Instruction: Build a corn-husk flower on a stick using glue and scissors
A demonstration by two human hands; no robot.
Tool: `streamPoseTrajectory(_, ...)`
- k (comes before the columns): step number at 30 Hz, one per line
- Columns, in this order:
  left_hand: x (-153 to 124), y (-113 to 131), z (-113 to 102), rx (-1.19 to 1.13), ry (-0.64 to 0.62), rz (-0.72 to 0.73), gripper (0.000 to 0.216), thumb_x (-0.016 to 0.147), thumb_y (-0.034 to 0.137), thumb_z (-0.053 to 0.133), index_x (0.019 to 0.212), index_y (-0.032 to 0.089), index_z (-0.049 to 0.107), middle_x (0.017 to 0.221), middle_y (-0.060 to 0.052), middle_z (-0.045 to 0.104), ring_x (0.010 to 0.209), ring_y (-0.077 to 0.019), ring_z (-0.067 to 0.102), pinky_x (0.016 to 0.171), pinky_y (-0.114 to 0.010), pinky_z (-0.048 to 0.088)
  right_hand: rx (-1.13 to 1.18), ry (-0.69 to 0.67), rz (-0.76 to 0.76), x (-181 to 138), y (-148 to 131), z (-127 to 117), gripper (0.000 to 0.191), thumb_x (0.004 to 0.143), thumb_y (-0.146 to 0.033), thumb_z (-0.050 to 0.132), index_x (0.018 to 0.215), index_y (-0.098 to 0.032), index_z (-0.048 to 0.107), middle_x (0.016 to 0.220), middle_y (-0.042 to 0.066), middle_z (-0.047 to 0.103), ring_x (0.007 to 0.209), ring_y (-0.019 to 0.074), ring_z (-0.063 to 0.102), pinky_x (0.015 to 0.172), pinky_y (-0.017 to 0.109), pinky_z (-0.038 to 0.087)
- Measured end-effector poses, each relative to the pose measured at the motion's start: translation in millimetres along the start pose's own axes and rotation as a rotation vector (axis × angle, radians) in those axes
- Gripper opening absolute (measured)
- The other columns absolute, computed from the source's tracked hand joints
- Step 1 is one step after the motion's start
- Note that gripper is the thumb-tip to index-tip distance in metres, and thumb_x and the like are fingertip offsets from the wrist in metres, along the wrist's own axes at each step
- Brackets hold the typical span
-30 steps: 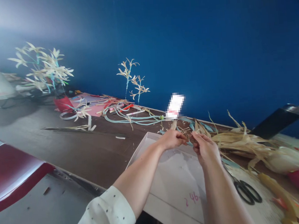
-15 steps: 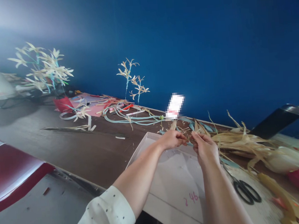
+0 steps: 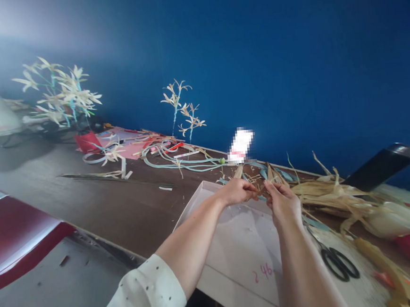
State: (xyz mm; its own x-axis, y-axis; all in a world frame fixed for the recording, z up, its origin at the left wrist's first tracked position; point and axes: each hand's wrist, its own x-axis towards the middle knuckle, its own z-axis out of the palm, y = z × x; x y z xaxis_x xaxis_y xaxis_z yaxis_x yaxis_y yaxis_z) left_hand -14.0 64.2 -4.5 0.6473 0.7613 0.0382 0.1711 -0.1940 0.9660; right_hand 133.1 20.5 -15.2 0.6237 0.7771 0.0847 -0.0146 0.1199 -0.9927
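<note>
Above the far end of a shallow white box lid [image 3: 240, 245], my left hand [image 3: 239, 191] and my right hand [image 3: 282, 200] are close together, fingertips pinched and nearly meeting. Something thin and pale brown seems to lie between them, too small to name. Just beyond the fingers are dried husk pieces [image 3: 239, 171] and light-blue scraps. A bundle of dried corn husks [image 3: 322, 194] lies to the right of my right hand. Black-handled scissors [image 3: 339, 262] rest beside my right forearm, their blades partly hidden.
Husk flowers [image 3: 69, 95] on blue stems stand at the far left, with two more flower stems [image 3: 175, 101] by the blue wall. Looped pale-blue cords [image 3: 177, 165] lie mid-table. A dark bottle [image 3: 383, 167] leans at right, near a yellow glue gun [image 3: 387, 267].
The whole view has shifted very slightly. My hands keep the same pinched pose over the box lid, with only tiny finger movement.
</note>
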Motion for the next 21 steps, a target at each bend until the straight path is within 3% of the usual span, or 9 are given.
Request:
streamPoseTrajectory(6, -4, 7, 1, -0.052, -0.001, -0.016, 0.028, 0.073, 0.03, 0.063, 0.092, 0.011, 0.072, 0.083, -0.008, 0.069, 0.057, -0.0078, 0.049, 0.055, -0.021, 0.039, -0.03, 0.006, -0.019, 0, -1, -1, 0.039, 0.055, -0.049, 0.079, 0.071, -0.017, 0.063, 0.041, -0.007, 0.043, 0.037, 0.0072, 0.032, 0.034, 0.021, 0.023)
streamPoseTrajectory(13, -2, 8, 7, -0.091, 0.076, -0.071, 0.036, 0.07, 0.045, 0.066, 0.084, 0.013, 0.072, 0.081, -0.006, 0.068, 0.057, -0.008, 0.047, 0.052, -0.021, 0.038, -0.058, 0.009, -0.039, -1, 0, -1, 0.038, 0.057, -0.049, 0.078, 0.071, -0.017, 0.064, 0.043, -0.006, 0.046, 0.038, 0.0075, 0.034, 0.035, 0.021, 0.026)
streamPoseTrajectory(17, 0, 4, 11, -0.109, 0.127, -0.092, 0.037, 0.067, 0.046, 0.069, 0.082, 0.013, 0.072, 0.072, -0.004, 0.065, 0.058, -0.0087, 0.049, 0.051, -0.021, 0.038, -0.079, 0.011, -0.052, -1, 0, 0, 0.039, 0.058, -0.049, 0.078, 0.073, -0.016, 0.065, 0.045, -0.005, 0.049, 0.039, 0.0077, 0.036, 0.036, 0.021, 0.028)
streamPoseTrajectory(21, 1, 3, 14, -0.196, 0.141, -0.085, 0.037, 0.065, 0.044, 0.071, 0.086, 0.013, 0.07, 0.079, -0.004, 0.066, 0.059, -0.0078, 0.05, 0.051, -0.02, 0.038, -0.104, -0.002, -0.062, 0, 1, -1, 0.043, 0.056, -0.052, 0.078, 0.076, -0.016, 0.066, 0.045, -0.005, 0.049, 0.038, 0.008, 0.037, 0.037, 0.021, 0.029)
